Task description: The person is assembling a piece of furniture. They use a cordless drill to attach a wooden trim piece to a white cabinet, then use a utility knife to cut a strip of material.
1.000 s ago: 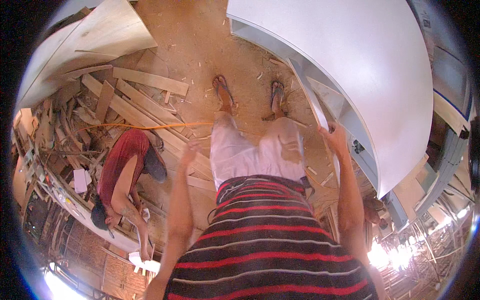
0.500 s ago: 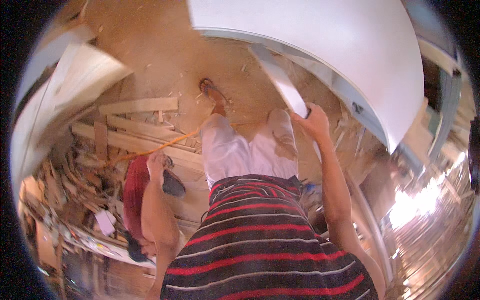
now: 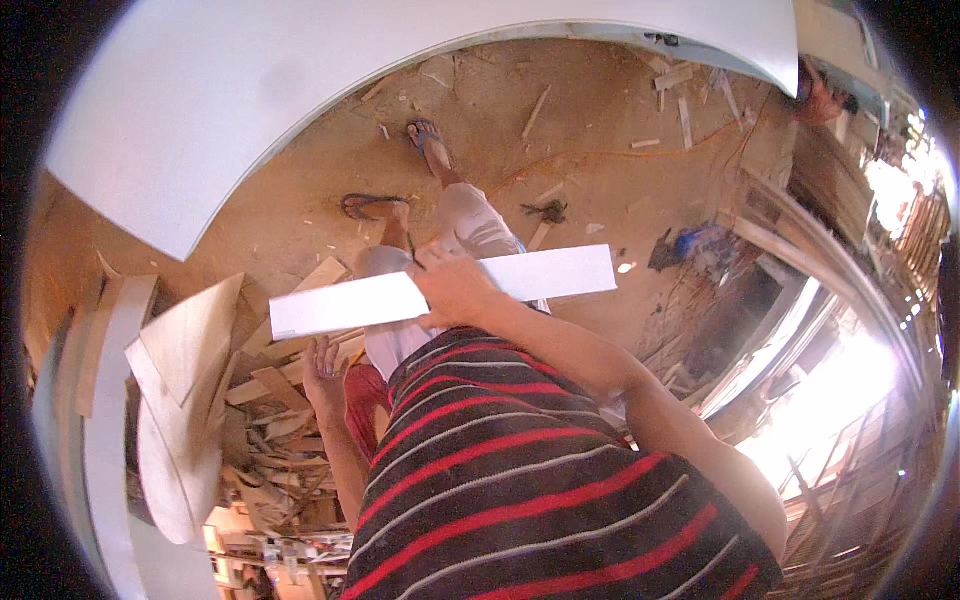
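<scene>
Taking the clock from the middle of the narrow white board (image 3: 345,305), with twelve straight ahead, I see the board held flat in front of the person's waist, its ends at about half past eight and half past two. The right hand (image 3: 455,285) lies across its middle, fingers gripping it. The left hand (image 3: 322,370) is at eight o'clock, just beside the board's near edge, its fingers open and loosely spread; I cannot tell whether their tips touch the wood.

The person wears a dark striped shirt (image 3: 530,440) and pale shorts (image 3: 400,345), and stands in dark sandals (image 3: 360,203) on a dusty brown floor (image 3: 590,200). A big white panel (image 3: 300,90) with a curved-looking edge fills the space from ten round to one o'clock, well apart from the board. An orange cord (image 3: 600,153) snakes over the floor at two, and something blue (image 3: 690,240) lies near three. At nine stand pale wooden sheets (image 3: 190,340); scrap wood (image 3: 285,430) is heaped at half past seven. A patch of red cloth (image 3: 365,405) shows at seven, beside the left forearm.
</scene>
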The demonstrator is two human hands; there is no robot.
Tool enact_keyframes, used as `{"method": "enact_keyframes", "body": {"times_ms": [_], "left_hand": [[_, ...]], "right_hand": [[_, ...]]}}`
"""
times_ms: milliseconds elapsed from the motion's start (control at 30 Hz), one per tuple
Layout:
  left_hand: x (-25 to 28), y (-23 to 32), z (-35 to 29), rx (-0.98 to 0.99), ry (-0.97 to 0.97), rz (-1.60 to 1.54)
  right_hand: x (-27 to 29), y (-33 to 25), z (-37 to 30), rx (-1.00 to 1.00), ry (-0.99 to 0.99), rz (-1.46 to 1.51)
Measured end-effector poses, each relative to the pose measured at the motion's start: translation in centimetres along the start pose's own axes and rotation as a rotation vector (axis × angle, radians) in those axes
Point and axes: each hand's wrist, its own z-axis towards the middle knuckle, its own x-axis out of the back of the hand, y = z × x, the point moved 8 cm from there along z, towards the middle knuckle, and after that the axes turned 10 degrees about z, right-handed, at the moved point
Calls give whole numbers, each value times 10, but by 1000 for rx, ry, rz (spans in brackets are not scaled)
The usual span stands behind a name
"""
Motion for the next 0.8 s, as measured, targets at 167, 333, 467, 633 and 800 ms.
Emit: {"method": "enact_keyframes", "body": {"times_ms": [167,333,467,633,800], "left_hand": [[-39,51,2,19,-13,-310],[-79,63,8,40,99,-29],[-97,73,14,58,92,-9],[-103,57,21,82,171,11],[-106,18,25,58,24,-152]], "right_hand": [[2,14,-20,-1,-104,203],[13,49,-36,-76,-78,283],[14,61,-38,-86,-28,301],[11,76,-38,-145,-34,248],[6,75,-32,-167,-143,157]]}}
